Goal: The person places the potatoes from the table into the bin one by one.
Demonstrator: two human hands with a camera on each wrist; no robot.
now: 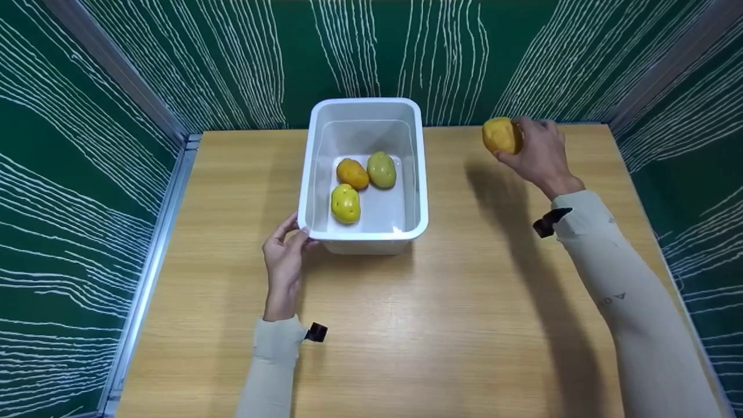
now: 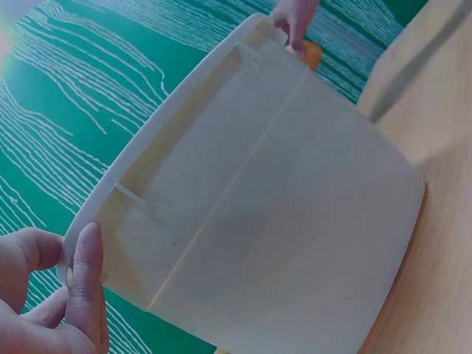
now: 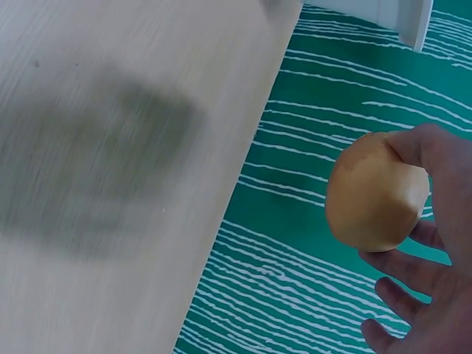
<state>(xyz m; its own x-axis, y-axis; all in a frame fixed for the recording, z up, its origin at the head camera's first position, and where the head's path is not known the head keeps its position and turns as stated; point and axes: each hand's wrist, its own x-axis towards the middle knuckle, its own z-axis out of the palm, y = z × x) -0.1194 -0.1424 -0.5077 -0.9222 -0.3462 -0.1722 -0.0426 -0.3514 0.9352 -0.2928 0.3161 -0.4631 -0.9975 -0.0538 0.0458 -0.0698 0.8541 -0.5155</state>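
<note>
A white plastic bin (image 1: 371, 237) stands near the back of the wooden table. My left hand (image 1: 284, 255) pinches its rim at the near left corner; the left wrist view shows thumb and fingers (image 2: 87, 258) on either side of that rim. Inside the bin lie an orange-yellow potato (image 1: 352, 174), a greenish potato (image 1: 382, 170) and a bright yellow potato (image 1: 345, 204) with dark spots. To the right of the bin, my right hand (image 1: 540, 150) holds a golden potato (image 1: 500, 135) between thumb and fingers, raised above the table; its smooth side (image 3: 376, 195) shows in the right wrist view.
Green walls (image 1: 342, 52) with white wavy lines enclose the wooden table (image 1: 441, 325) at the back and both sides. A metal rail (image 1: 145, 255) runs along the left edge. The right arm's shadow falls across the table's right part.
</note>
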